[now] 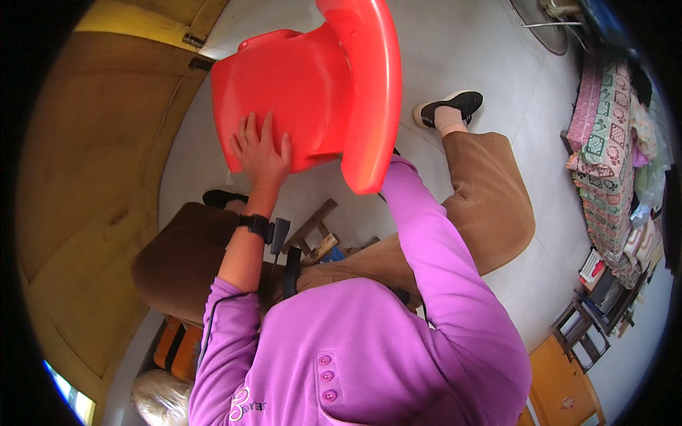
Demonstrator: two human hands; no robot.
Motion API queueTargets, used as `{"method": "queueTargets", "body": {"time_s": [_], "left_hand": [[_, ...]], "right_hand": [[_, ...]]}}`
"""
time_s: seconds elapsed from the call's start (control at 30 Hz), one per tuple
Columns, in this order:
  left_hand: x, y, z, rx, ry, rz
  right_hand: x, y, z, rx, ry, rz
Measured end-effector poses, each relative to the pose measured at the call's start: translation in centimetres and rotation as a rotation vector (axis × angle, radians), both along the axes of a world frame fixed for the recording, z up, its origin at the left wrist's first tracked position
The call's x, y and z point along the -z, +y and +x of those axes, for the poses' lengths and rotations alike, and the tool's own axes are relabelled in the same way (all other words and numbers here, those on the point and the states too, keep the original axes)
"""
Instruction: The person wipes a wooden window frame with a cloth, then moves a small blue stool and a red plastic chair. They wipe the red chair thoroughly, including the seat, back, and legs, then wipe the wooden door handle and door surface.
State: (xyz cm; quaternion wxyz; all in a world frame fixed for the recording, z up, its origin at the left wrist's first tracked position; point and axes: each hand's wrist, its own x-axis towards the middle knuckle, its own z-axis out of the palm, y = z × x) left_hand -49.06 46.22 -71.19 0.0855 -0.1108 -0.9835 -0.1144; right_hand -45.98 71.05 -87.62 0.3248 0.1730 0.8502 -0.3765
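A red plastic chair (287,101) with a curved backrest (375,96) is in front of me, its backrest towards the right. My left hand (264,157) lies flat on the near edge of the seat, fingers spread. A black band with a small device (260,226) is on that wrist. My right arm, in a purple sleeve (407,186), reaches behind the backrest. The chair hides my right hand, so what it touches cannot be seen.
A wooden frame (314,223) stands on the floor between my legs. Wooden doors (101,160) rise along the left. To the right are patterned cloths (613,122) and a dark wooden stool (581,330). A round metal fan-like object (549,32) is at the top right.
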Motion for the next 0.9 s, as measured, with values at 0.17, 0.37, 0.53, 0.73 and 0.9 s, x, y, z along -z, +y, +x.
{"method": "queueTargets", "body": {"time_s": [0.17, 0.37, 0.53, 0.73, 0.9], "left_hand": [[-0.3, 0.3, -0.3, 0.022, -0.015, -0.029], [0.1, 0.2, -0.4, 0.053, -0.007, -0.061], [0.1, 0.3, -0.1, 0.056, 0.015, -0.046], [1.0, 0.1, -0.2, 0.059, 0.054, -0.084], [1.1, -0.3, -0.3, 0.060, 0.044, -0.129]], "right_hand": [[3.3, 0.3, -2.5, -0.067, -0.095, 0.024], [4.0, -0.6, 2.3, 0.503, 0.252, 0.324], [1.2, -4.5, 4.0, 1.373, 0.401, 0.120], [-3.9, -11.2, 3.8, 1.844, 0.187, -0.253], [-1.9, -11.4, 3.1, 1.872, 0.279, -0.400]]}}
